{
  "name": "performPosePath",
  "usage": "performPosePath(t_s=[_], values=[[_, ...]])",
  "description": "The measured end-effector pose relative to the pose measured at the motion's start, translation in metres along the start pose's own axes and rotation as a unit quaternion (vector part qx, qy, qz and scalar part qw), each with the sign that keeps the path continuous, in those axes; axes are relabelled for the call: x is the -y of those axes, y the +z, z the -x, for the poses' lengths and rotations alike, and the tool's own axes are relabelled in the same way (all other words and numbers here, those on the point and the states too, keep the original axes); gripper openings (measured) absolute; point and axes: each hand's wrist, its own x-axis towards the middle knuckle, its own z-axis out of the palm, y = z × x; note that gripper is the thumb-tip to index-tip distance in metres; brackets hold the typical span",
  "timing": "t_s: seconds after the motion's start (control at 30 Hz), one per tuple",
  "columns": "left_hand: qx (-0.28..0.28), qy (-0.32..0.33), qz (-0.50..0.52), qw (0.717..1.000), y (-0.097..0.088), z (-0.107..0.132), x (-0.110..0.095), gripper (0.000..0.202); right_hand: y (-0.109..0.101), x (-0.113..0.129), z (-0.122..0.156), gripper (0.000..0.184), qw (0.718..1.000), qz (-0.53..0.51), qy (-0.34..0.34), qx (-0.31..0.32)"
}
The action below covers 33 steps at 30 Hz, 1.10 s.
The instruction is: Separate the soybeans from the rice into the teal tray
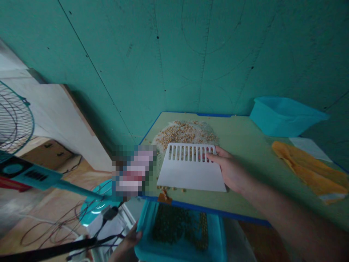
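Observation:
My right hand (pixel 225 163) is closed on the right side of a white slotted plate (pixel 191 176), like a scraper, tilted over the table top. Behind it lies a pile of round yellow beans (pixel 181 133) mixed with fine whitish grains (pixel 208 131). Several loose beans (pixel 174 188) sit along the plate's lower edge, close to the table's front rim. Below that rim, my left hand (pixel 129 238) grips the left side of a turquoise tray (pixel 223 240). Small dark green grains (pixel 169 225) cover much of its bottom, with yellowish beans (pixel 204 229) along the right.
A light green table (pixel 240 131) with blue edging stands against a green wall. On its right are a turquoise bin (pixel 286 120) and an orange cloth (pixel 308 171). To the left stand a turquoise fan (pixel 32 173) and tangled cables (pixel 49 225); a pixelated patch hides the table's left edge.

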Motion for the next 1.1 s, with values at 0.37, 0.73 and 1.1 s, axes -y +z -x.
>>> performPosePath(t_s=[0.37, 0.73, 1.1], values=[[0.010, 0.027, -0.035, 0.999, -0.009, -0.004, 0.009, 0.029, -0.002, 0.004, 0.003, 0.022, 1.000, 0.002, -0.005, -0.013], [0.011, 0.059, -0.044, 0.997, -0.016, -0.014, 0.013, 0.014, -0.017, 0.026, 0.024, 0.017, 0.997, -0.005, -0.030, -0.078], [0.034, 0.072, -0.027, 0.996, -0.018, -0.032, 0.020, 0.019, -0.029, 0.007, 0.027, 0.020, 0.996, 0.030, -0.016, -0.076]])
